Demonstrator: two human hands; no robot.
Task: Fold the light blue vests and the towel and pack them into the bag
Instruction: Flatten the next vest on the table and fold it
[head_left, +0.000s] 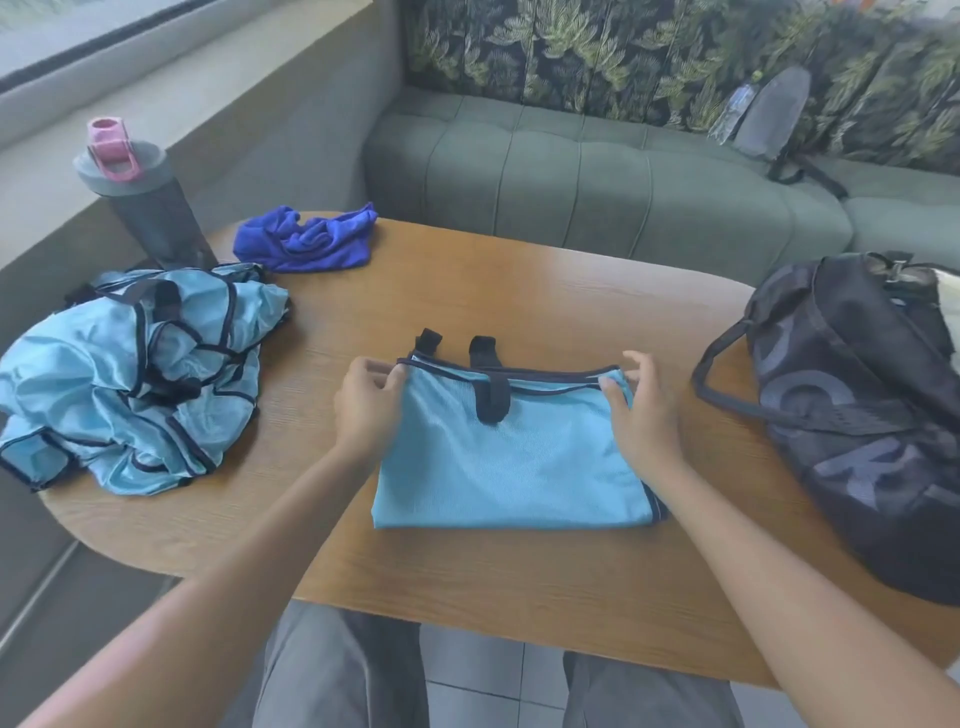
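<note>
A light blue vest (511, 467) with dark trim lies folded flat in the middle of the wooden table (467, 592). My left hand (366, 402) pinches its upper left corner. My right hand (641, 410) pinches the upper right corner with thumb and forefinger, the other fingers raised. A crumpled heap of light blue vests (130, 374) sits at the table's left end. Behind it lies a bunched dark blue towel (306, 239). The black bag (857, 415) stands at the right end, its top open.
A grey shaker bottle (137, 192) with a pink cap stands at the far left behind the heap. A green sofa (597, 187) runs behind the table, with a grey backpack (774, 114) on it. My knees show below the near edge.
</note>
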